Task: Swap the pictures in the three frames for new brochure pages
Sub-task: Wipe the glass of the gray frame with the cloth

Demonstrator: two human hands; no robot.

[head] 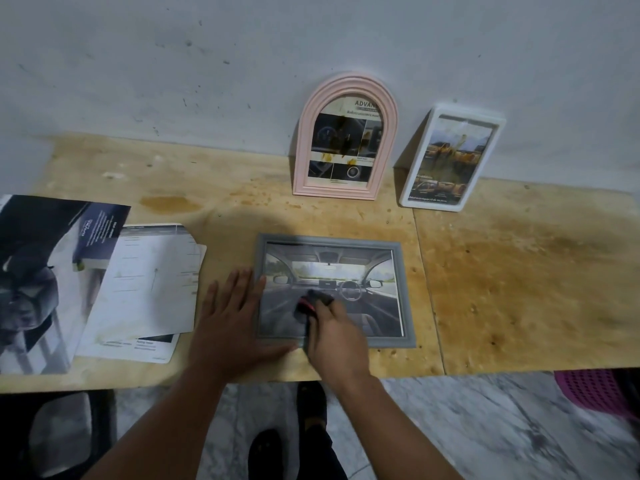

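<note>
Grey frame (334, 289) flat at table centre, car-interior page showing; left hand (232, 318) flat, steadying its 9 o'clock edge; right hand (333, 337) grips small dark object (311, 303) on glass; pink frame (346, 138) and white frame (452, 159), 12 to 1 o'clock, hold stained pages, judged still outstanding; brochure pages (149, 289) at 9 o'clock

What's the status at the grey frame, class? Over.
Left hand flat, steadying grey frame. Right hand holds a dark tool on its picture. Nothing blocking.

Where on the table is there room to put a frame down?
Bare table lies right of the grey frame, below the white frame. More lies behind the brochures, left of the pink frame. Crowded: near left, with both hands at the grey frame.
</note>
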